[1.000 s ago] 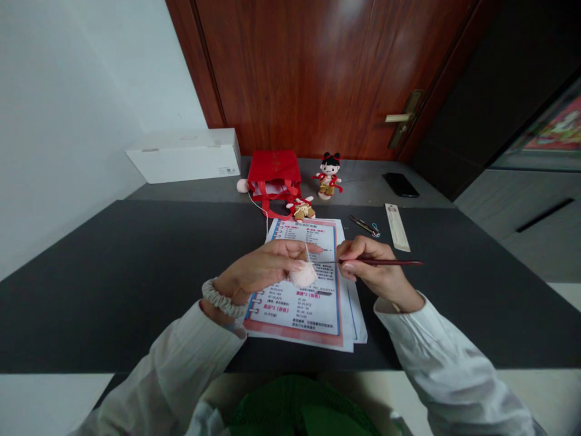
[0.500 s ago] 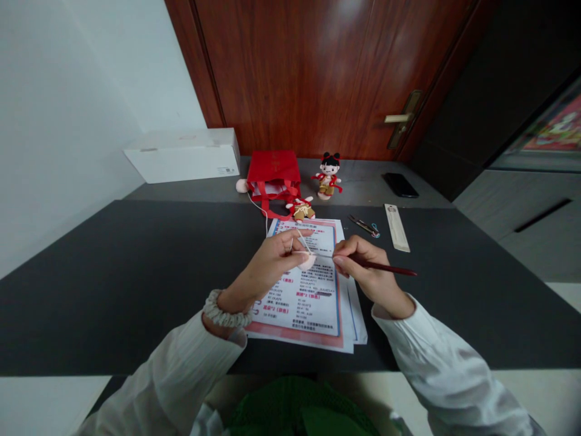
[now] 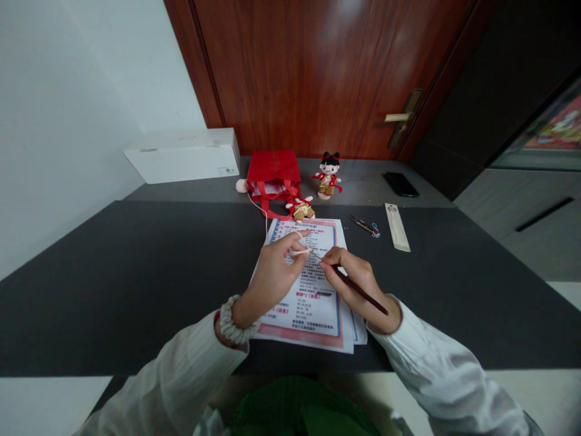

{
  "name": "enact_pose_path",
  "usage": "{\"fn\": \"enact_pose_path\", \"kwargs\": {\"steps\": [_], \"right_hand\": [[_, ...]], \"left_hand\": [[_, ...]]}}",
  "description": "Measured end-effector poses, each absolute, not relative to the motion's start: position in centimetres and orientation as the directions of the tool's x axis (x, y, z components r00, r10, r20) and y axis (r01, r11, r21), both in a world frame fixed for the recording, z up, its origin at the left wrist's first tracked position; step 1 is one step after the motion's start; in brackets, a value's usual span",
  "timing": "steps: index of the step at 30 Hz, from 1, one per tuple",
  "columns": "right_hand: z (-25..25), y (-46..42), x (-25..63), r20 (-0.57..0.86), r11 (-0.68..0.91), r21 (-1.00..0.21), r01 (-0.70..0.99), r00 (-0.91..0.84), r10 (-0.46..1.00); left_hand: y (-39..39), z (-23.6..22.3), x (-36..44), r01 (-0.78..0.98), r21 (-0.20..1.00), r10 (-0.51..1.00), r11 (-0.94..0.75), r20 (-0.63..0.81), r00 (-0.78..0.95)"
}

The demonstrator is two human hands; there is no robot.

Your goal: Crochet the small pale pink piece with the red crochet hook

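Note:
Between its thumb and fingers, my left hand pinches a small pale pink crochet piece, mostly hidden by the fingers. Pale yarn runs over that hand from a yarn ball beside the red bag. My right hand is closed around a crochet hook with a dark red handle. Its thin metal tip meets the crochet piece at the left fingertips. Both hands are above printed pattern sheets on the dark table.
Behind the sheets are a red bag, a crocheted doll body and a standing crocheted doll. Small thread snips, a narrow white packet and a black phone lie right. A white box stands back left.
The hook has swung from nearly level to slanting down toward my right wrist. My right hand has moved left, closer to my left hand, which has turned, hiding more of the crochet piece.

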State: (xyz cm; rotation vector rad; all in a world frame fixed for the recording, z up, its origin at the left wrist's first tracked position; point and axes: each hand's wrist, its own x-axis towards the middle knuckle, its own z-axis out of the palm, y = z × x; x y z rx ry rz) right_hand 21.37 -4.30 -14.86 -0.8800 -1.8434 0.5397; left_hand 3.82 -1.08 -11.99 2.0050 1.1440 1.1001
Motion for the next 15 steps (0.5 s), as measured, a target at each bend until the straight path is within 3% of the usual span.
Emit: {"fn": "enact_pose_path", "kwargs": {"steps": [5,9,12,15], "right_hand": [[-15.08,-4.17,21.19,0.605,0.639,-0.689,0.341,-0.215,0.767],[-14.84,-4.01,21.22,0.706,0.764,-0.526,0.374,-0.309,0.637],[-14.77,-3.81,21.45,0.759,0.853,-0.323,0.411,-0.425,0.492],[-14.81,-3.88,21.54,0.775,0.86,-0.086,0.502,-0.509,0.375]], "left_hand": [[-1.31,-12.0,4.02,0.411,0.751,0.855,-0.516,0.421,0.305],[-1.39,-11.53,4.32,0.308,0.844,0.88,-0.44,0.337,0.334],[-1.26,-11.58,4.44,0.102,0.97,0.899,-0.219,0.16,0.408],[-1.1,-11.94,4.48,-0.131,0.986,0.863,0.103,-0.023,0.504]]}}
